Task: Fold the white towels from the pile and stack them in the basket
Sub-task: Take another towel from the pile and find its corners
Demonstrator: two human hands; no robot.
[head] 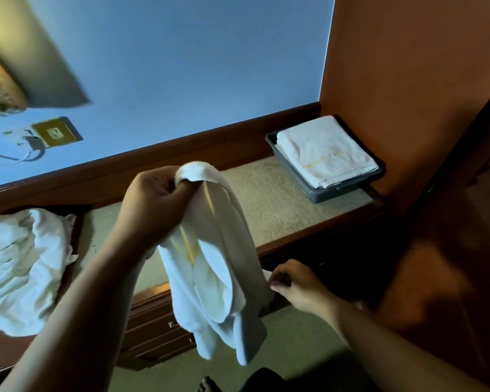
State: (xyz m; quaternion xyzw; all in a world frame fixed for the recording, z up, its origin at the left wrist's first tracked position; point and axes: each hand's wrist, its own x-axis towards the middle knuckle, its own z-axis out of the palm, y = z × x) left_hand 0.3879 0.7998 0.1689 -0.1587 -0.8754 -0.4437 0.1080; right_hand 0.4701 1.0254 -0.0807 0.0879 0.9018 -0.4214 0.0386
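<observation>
head | left hand point(153, 199) grips towel point(218, 278) | right hand point(292, 284) pinches its edge

We see a white towel point(215, 264) with pale yellow streaks down its folds. The pile point(20, 267) is white too, tinged blue in this light. The basket point(297, 179) is dark grey, its walls a fine grid of holes. The folded towel point(326, 154) in it is white with gold lettering. The worktop point(280, 216) is speckled beige, edged in red-brown wood. The wall point(181, 66) is pale blue, the side panel point(408, 80) orange-brown, the wall plate point(57, 132) brass-gold and the carpet point(294, 343) olive green.
</observation>
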